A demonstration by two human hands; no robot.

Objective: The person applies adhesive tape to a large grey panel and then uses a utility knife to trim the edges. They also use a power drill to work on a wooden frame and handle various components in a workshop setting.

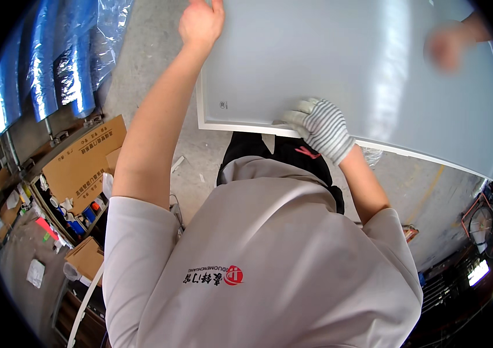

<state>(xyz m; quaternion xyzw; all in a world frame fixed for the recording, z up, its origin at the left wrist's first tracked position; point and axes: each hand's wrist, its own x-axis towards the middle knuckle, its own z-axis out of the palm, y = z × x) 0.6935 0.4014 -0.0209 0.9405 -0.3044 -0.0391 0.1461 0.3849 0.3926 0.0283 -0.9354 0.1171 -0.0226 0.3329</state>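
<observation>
A large grey, glossy pane with a white frame (293, 64) spans the upper right, lying in front of my body. My bare left hand (202, 24) is at its left edge, fingers curled and partly cut off by the picture's top. On my right hand (323, 127) is a white glove with grey stripes. Its fingers bend over the pane's near frame edge, close to the near left corner. What the right thumb does underneath is hidden. Another person's bare hand (448, 47), smeared by motion, is above the pane's right side.
Blue plastic-wrapped lengths (43, 64) stand on a rack at far left. Below them are a cardboard box flap (87, 162), a bin of mixed items (78, 223) and a smaller carton (87, 258). A wire-guarded fan-like object (481, 223) stands at right on the concrete floor (194, 168).
</observation>
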